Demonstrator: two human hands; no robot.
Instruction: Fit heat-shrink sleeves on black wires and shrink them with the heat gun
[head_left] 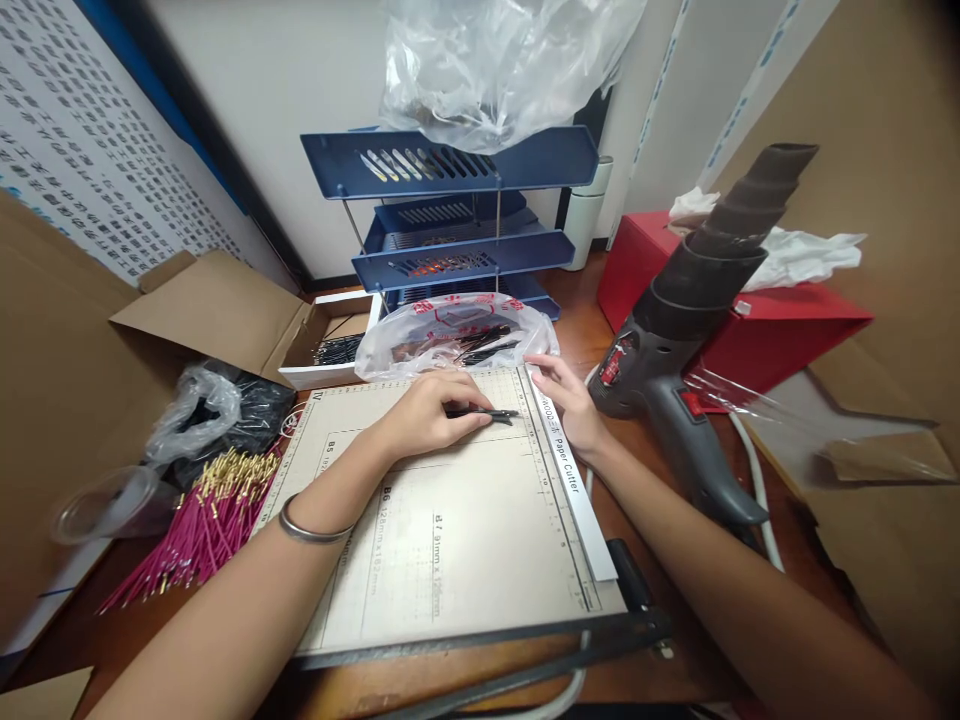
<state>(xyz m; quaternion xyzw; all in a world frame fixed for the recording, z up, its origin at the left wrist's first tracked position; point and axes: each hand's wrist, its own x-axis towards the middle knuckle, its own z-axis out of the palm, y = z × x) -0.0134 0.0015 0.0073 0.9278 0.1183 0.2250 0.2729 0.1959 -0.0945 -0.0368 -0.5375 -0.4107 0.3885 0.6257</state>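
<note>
My left hand [439,415] lies over the upper middle of a cream paper cutter board [480,530], its fingers closed round a small bundle of thin black wires [501,414]. The bundle's ends stick out to the right, towards the ruler edge; the rest is hidden in the fingers. Along the board's right side runs a white strip [574,480] printed "Paper Cutter". My right hand [568,402] rests at the far end of this strip, fingers apart and stretched to the left, with nothing visible in them. The cutter's black blade arm [525,665] crosses near the front edge.
Pink wires with gold ends [217,515] lie left of the board. Behind it stand a plastic bag [457,335] of dark strands, an open cardboard box [330,345] and a blue tray rack [457,255]. A heat gun [682,310] and a red box [795,330] stand right.
</note>
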